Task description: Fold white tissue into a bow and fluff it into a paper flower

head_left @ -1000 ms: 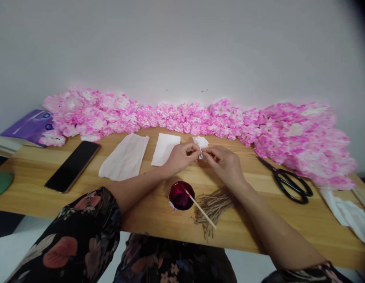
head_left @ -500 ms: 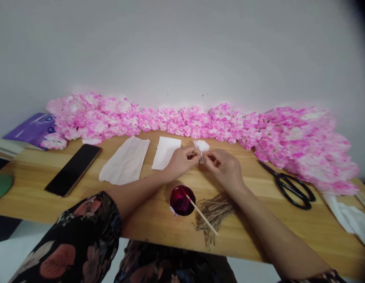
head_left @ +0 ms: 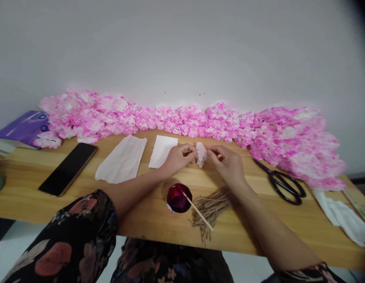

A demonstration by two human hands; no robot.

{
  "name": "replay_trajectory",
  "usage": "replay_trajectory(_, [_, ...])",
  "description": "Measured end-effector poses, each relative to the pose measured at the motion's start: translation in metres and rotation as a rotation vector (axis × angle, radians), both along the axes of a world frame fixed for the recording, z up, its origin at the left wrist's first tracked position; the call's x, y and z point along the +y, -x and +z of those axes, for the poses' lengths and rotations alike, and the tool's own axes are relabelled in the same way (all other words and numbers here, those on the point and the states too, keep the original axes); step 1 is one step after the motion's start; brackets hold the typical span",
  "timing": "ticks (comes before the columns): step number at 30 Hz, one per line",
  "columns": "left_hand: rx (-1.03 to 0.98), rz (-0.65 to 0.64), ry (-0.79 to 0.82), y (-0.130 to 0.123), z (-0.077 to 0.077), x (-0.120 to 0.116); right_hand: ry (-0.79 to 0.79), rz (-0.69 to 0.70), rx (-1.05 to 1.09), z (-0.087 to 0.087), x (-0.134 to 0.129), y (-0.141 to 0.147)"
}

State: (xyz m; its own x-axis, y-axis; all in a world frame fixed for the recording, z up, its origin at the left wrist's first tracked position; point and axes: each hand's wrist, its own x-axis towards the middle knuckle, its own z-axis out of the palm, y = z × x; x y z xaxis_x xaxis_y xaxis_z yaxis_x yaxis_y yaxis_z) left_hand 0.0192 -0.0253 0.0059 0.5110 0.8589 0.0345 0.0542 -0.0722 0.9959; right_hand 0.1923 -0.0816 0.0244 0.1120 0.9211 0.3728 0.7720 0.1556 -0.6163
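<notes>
A small crumpled white paper flower [head_left: 201, 154] is held up between my two hands above the wooden table [head_left: 135, 208]. On its left side, my left hand [head_left: 183, 154] pinches it with thumb and forefinger. The fingertips of my right hand [head_left: 222, 157] are closed at its right edge; whether they grip it is hard to tell. Below the hands stands a cup of dark red liquid [head_left: 179, 197] with a wooden stick [head_left: 201, 215] leaning out of it. A bundle of thin brown twigs [head_left: 213, 208] lies beside the cup.
Pink and white paper flowers [head_left: 188, 120] line the wall. White paper sheets [head_left: 122, 159] and a black phone [head_left: 68, 169] lie left, near a purple package [head_left: 24, 127]. Black scissors [head_left: 285, 186] and white tissue [head_left: 343, 216] lie right.
The white paper piece has turned and now hangs upright between the fingertips. My right hand has shifted slightly away from my left. The whole view has moved a little.
</notes>
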Motion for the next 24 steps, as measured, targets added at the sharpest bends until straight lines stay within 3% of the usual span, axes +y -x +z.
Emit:
replay_trajectory(5, [0.010,0.001,0.020,0.001,0.003,-0.001,0.089,-0.083,-0.119,-0.005,0.006,-0.018])
replay_trajectory(10, [0.012,0.010,0.044,0.000,0.001,0.000,0.234,-0.015,-0.102,-0.008,0.011,-0.021])
replay_trajectory(14, [0.011,0.012,0.048,-0.001,-0.002,0.001,0.198,0.003,-0.020,-0.007,0.012,-0.015])
replay_trajectory(24, [0.045,-0.026,0.040,0.001,0.001,0.002,0.116,0.025,-0.045,-0.010,0.011,-0.007])
